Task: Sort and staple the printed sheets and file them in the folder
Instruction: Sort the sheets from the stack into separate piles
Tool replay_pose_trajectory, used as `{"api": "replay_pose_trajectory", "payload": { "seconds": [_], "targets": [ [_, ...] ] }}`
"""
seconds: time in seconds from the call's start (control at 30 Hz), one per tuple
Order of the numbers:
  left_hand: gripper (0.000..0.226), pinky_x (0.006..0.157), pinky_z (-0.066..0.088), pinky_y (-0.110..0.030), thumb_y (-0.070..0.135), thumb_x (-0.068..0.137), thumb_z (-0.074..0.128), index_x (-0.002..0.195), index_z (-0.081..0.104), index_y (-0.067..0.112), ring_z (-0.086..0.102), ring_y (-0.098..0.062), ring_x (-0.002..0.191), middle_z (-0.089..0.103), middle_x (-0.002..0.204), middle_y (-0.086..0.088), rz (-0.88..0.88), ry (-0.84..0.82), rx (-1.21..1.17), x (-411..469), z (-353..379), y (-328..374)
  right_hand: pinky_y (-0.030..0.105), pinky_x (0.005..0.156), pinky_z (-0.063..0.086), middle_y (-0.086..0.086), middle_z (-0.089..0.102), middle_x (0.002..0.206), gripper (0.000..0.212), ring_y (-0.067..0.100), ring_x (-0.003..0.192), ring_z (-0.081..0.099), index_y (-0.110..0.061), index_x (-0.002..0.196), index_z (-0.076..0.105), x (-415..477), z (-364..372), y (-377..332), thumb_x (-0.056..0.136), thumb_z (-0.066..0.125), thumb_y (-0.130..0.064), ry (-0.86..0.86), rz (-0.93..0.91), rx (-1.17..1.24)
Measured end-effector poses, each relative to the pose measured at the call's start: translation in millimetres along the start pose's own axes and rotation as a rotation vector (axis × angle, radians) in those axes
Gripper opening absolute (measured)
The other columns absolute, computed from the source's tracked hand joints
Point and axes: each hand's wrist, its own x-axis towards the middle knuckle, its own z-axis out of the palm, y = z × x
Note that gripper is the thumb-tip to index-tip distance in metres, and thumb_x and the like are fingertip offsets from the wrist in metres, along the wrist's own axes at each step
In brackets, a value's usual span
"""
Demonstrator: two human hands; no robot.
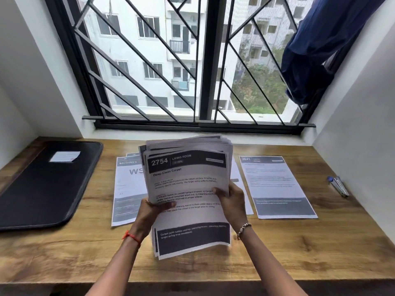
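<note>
Left grip [152, 210], right grip [233, 200] both clamped on stack [188, 178]. We check top header, peel one sheet only; pile [125, 189] left of grips blurry, perhaps no match.

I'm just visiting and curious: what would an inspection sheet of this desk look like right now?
Surface: wooden desk, set under a window.
Job's things: stack of printed sheets held above the desk; laid-out sheets flat behind it; single sheet flat at right; black folder flat at far left; small metal tool, likely the stapler, at far right.
Clutter: nothing seen.
Hands: left hand and right hand both grip the stack.
Cables: nothing seen.
Surroundings: barred window; blue cloth hanging at its right.
</note>
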Motion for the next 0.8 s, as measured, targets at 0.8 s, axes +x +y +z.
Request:
{"api": "replay_pose_trajectory", "payload": {
  "seconds": [0.8],
  "targets": [
    [0.028,0.063,0.06,-0.039,-0.007,0.065,0.076,0.092,0.066,-0.008,0.07,-0.031,0.069,0.069,0.095,-0.026,-0.496,0.058,-0.003,69,-22,-41,0.032,0.077,0.055,0.008,0.069,0.094,0.033,0.025,0.085,0.066,-0.008,0.095,0.063,50,61,94,0.067,0.072,0.008,-0.211,0.585,0.079]
  ]
}}
